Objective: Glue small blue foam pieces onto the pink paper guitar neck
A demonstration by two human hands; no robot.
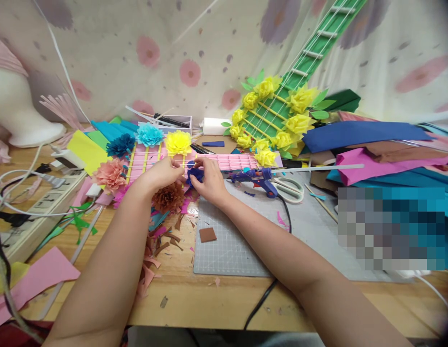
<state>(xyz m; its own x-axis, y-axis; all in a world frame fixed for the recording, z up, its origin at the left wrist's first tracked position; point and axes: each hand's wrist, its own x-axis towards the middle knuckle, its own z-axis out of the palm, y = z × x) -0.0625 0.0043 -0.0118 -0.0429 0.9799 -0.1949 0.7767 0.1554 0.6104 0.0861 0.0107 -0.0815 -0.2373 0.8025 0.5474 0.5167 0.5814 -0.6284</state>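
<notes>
A pink paper guitar [231, 162] with yellow strips and white strings lies on the table, edged with paper flowers. My right hand [212, 182] has its thumb and fingers closed round a dark blue paper flower [195, 177] at the guitar's near edge. Just left of it, my left hand [165, 174] is bent over the guitar with its fingers drawn together; what they pinch, if anything, cannot be made out. Below the left hand sits a brown paper flower [168, 196]. A yellow paper flower [178, 143] and a light blue paper flower [150, 134] line the far edge.
A blue glue gun [258, 179] and scissors [289, 191] rest on the grey cutting mat [231, 258]. Behind leans a green paper guitar [310, 62] with yellow flowers. Coloured paper [368, 132] is heaped at right; a power strip [39, 212] lies at left.
</notes>
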